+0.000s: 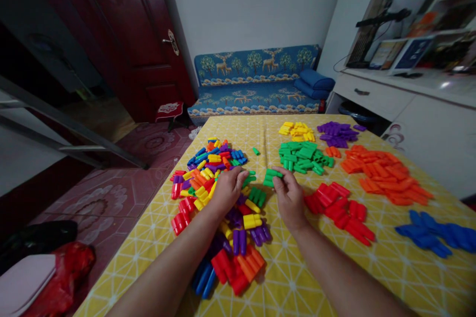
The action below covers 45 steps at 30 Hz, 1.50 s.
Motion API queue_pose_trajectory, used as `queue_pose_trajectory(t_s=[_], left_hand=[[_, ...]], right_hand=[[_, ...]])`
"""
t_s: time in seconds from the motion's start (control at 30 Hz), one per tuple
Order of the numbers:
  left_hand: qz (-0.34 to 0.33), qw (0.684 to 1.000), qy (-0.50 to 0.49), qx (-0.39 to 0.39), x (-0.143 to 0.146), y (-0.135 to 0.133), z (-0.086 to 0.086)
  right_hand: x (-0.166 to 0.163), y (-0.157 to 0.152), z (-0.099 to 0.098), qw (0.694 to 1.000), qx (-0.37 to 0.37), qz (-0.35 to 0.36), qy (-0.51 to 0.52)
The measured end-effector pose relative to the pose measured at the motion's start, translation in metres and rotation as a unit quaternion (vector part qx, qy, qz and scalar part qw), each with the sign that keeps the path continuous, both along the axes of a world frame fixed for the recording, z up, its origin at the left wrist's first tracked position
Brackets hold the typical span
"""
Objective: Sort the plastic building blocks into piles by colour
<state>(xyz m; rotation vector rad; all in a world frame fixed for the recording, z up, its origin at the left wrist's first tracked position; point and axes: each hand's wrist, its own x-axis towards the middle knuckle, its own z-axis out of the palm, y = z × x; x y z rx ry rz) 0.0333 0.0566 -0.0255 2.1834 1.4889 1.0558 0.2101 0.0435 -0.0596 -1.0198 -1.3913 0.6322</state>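
Note:
My right hand (290, 195) pinches a green plastic building piece (272, 177) between thumb and fingers, just in front of the green pile (303, 156). At the edge of a mixed-colour heap (208, 176), my left hand (228, 185) is closed on another green building piece (250, 177). Between the two hands a third green piece (257, 197) lies on the heap. Yellow pieces (252, 221), purple pieces (240, 241) and red pieces (223, 265) lie below my left hand. One small green piece (256, 151) lies alone beyond the hands.
Sorted piles stand on the yellow patterned table (286, 282): yellow (296, 131), purple (336, 134), orange (385, 174), red (340, 210) and blue (437, 233). Past the table's far edge is a blue sofa (253, 94). A white cabinet (420, 129) stands at the right.

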Motion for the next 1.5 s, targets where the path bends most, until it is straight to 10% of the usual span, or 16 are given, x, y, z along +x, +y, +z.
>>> queue_pose_trajectory(t_s=[0.5, 0.8, 1.17, 1.5], left_hand=[[-0.043, 0.999, 0.002, -0.023, 0.002, 0.001, -0.002], [-0.012, 1.000, -0.023, -0.010, -0.001, 0.002, -0.001], [-0.027, 0.999, 0.012, -0.019, 0.001, 0.002, -0.002], [-0.029, 0.999, 0.016, -0.020, -0.001, 0.003, -0.003]], right_hand=[[-0.006, -0.003, 0.002, 0.996, -0.019, 0.076, -0.051], [0.018, 0.007, 0.008, 0.996, -0.043, -0.064, 0.042], [0.129, 0.131, 0.041, 0.954, -0.192, -0.206, -0.099], [0.133, 0.115, 0.028, 0.947, -0.146, -0.220, -0.182]])
